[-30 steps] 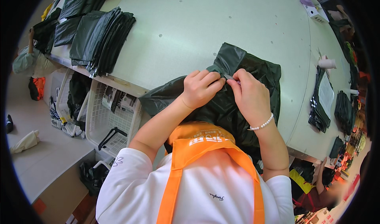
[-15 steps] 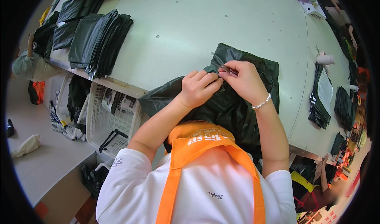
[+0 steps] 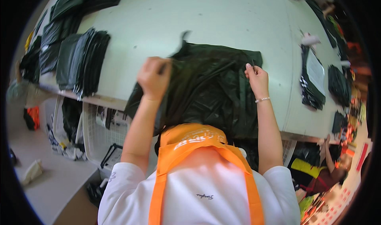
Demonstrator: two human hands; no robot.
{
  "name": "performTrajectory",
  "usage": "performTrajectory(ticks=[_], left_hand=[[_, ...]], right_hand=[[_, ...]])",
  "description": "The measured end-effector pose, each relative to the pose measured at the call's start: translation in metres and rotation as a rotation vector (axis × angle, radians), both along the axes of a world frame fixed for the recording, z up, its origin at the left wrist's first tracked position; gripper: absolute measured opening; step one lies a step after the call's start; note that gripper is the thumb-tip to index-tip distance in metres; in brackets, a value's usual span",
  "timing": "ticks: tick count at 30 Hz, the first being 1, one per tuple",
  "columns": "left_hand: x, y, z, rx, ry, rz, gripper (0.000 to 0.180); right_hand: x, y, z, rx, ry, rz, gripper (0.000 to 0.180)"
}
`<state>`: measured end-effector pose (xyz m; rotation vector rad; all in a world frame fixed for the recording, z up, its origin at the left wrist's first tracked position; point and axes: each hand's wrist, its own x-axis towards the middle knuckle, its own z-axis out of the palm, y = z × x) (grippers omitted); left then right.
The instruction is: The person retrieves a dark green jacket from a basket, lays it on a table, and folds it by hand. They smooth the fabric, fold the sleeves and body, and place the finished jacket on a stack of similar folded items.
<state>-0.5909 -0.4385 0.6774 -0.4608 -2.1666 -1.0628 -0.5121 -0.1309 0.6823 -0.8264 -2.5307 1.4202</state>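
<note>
We see a large dark green garment of thin, shiny fabric [image 3: 210, 86] spread on the near part of a pale, off-white work table [image 3: 222, 18], its lower edge hanging over the table's front edge. Our left hand [image 3: 154, 77] is closed in a fist on the garment's upper left edge, pinching the cloth and lifting it slightly. Our right hand [image 3: 257, 76] grips the upper right edge with fingers curled tight around the fabric; a thin beaded bracelet [image 3: 262, 100] sits on that wrist. The two hands are well apart, with the cloth stretched between them.

Below the hands, an orange apron strap and bib [image 3: 190, 145] lie over a white shirt [image 3: 198, 197]. To the left on the table stands a stack of folded dark green pieces [image 3: 81, 60], near the table edge. On the right side lie smaller dark bundles [image 3: 311, 94]. Under the table's front, a white wire basket [image 3: 99, 133] holds mixed items.
</note>
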Motion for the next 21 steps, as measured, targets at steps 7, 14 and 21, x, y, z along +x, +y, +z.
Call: performTrajectory(ticks=[7,14,21], left_hand=[[-0.06,-0.028,-0.072,-0.088,-0.446,0.256,0.028],[-0.058,0.016,-0.074,-0.458,-0.337,0.398,0.068],[-0.05,0.184,-0.035,-0.388,-0.454,-0.391,0.076]], right_hand=[[0.057,0.139,-0.116,0.167,-0.113,-0.444,0.026],[0.022,0.164,-0.157,-0.062,0.244,-0.323,0.034],[-0.022,0.163,-0.096,-0.329,0.185,-0.221,0.019]])
